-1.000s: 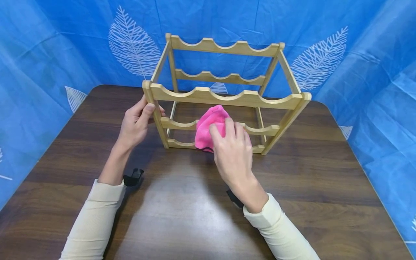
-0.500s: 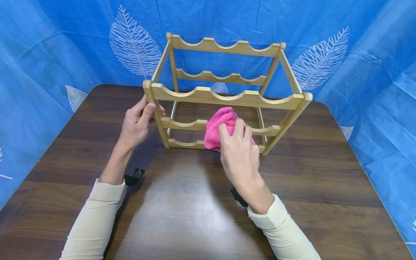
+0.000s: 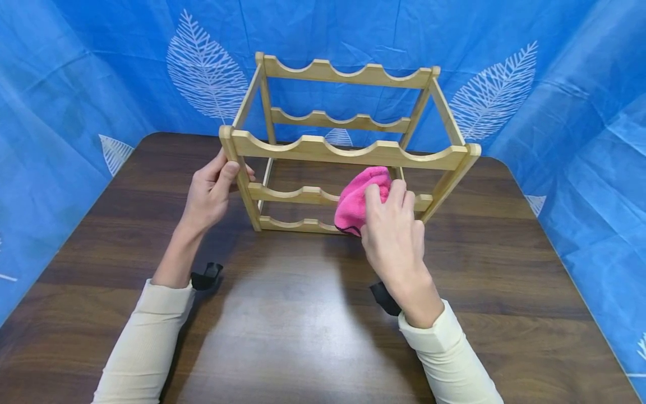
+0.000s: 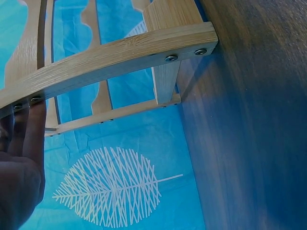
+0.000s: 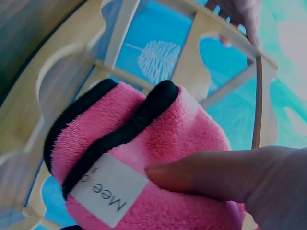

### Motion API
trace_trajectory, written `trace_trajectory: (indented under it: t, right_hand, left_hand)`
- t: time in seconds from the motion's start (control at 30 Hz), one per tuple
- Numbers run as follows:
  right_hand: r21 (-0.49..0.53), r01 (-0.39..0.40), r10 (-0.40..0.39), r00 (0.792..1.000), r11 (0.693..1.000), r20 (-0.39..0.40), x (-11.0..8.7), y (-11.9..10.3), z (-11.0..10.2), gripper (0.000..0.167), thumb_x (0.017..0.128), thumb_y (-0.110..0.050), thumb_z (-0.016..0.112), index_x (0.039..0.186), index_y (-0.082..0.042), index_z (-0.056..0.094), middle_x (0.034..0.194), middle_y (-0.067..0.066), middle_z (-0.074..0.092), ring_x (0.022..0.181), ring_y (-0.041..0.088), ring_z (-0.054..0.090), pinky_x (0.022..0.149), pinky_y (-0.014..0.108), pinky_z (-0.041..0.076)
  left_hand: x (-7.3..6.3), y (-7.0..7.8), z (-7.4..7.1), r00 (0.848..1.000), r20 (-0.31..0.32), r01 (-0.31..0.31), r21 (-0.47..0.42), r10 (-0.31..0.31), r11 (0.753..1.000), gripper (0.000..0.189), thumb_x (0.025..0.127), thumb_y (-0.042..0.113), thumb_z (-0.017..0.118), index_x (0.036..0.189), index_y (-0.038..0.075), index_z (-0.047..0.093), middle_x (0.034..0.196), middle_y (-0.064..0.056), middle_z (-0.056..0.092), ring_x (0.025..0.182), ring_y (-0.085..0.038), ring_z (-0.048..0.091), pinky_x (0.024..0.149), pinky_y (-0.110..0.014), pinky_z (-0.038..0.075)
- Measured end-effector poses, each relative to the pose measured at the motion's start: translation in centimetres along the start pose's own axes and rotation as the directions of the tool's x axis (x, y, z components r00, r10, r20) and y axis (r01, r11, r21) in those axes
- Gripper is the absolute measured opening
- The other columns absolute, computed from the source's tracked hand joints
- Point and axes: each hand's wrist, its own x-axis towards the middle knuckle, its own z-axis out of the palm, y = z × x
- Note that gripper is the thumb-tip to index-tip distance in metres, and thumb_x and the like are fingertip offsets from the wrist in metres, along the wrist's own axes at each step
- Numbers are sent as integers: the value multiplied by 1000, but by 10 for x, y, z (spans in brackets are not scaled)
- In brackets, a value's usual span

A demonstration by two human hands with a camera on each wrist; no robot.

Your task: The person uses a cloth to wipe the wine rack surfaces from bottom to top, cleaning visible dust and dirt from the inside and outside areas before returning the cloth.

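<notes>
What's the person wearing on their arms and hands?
Long cream sleeves: the left sleeve and right sleeve both end in plain cuffs of the same colour. A black piece juts out at the left wrist and another at the right. The hands wear no gloves.

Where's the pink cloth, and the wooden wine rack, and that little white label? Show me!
Pink cloth (image 3: 355, 202): head view, on the middle of its bunched-up side.
Wooden wine rack (image 3: 323, 148): head view, on its top front rail.
White label (image 5: 109, 189): right wrist view, on its printed face.
</notes>
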Motion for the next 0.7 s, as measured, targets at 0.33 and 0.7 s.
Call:
trace_trajectory:
  t: [0.33,0.7]
  right_hand:
    - [22,-73,70,990,997,125,5,23,-12,44,74,0,76,109,-1,50,98,23,41,85,40,47,47,56,51]
    - [-3,-120,119,980,993,158,7,34,-22,41,74,0,71,109,0,49,100,26,42,90,46,48,51,64,48]
  left_hand:
    - [-1,0,-1,1000,-5,21,20,-21,1000,38,106,19,44,140,8,55,91,-13,65,82,-15,68,76,-25,57]
    - [0,0,0,1000,-2,26,19,-26,999,38,106,21,44,141,11,55,91,-11,65,83,-16,68,77,-26,57]
